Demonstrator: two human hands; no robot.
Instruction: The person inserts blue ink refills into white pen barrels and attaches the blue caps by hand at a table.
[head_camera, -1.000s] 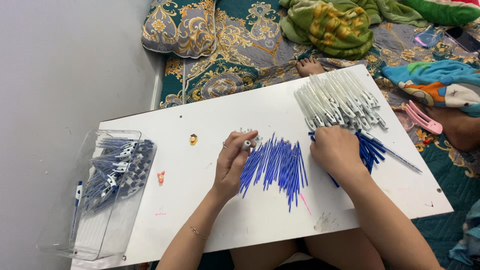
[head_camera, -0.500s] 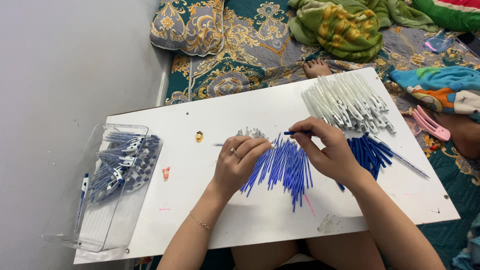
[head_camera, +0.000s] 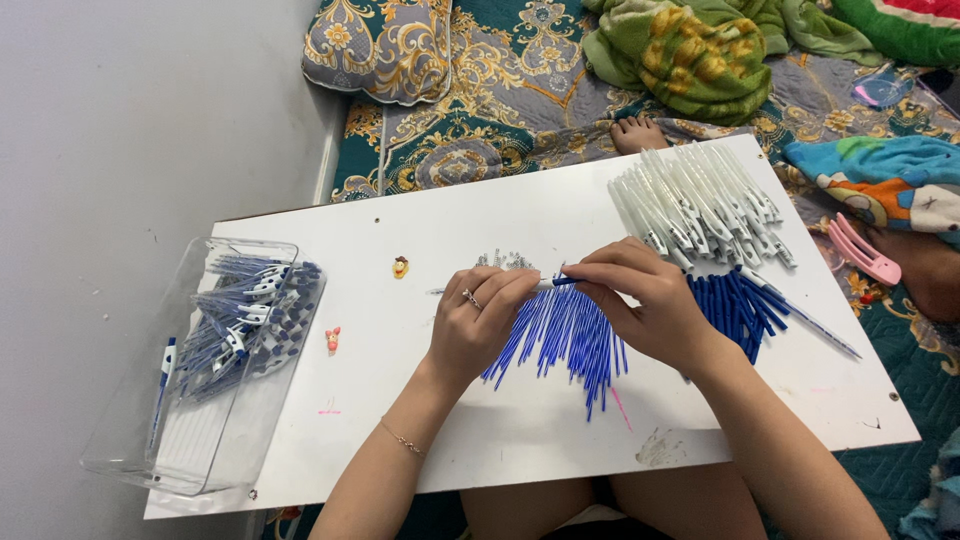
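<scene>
My left hand (head_camera: 478, 325) and my right hand (head_camera: 645, 305) meet above a fan of blue pen refills (head_camera: 560, 340) on a white board (head_camera: 480, 440). Together they pinch one thin blue refill (head_camera: 555, 283) held level, the left at its pale tip end, the right at its blue end. A small heap of tiny metal springs (head_camera: 505, 261) lies just beyond my left fingers. White pen barrels (head_camera: 700, 205) are piled at the far right. More blue pen parts (head_camera: 740, 305) lie under and beside my right wrist.
A clear plastic tray (head_camera: 150, 440) at the board's left edge holds several assembled blue and white pens (head_camera: 245, 310). Two small stickers (head_camera: 400, 267) (head_camera: 332, 339) sit on the board. A grey wall is left; patterned bedding, a cushion and a bare foot (head_camera: 635, 132) lie beyond.
Both hands rose off the pile of refills. My right hand picked one refill out and brought it to my left fingers, which now hold its other end.
</scene>
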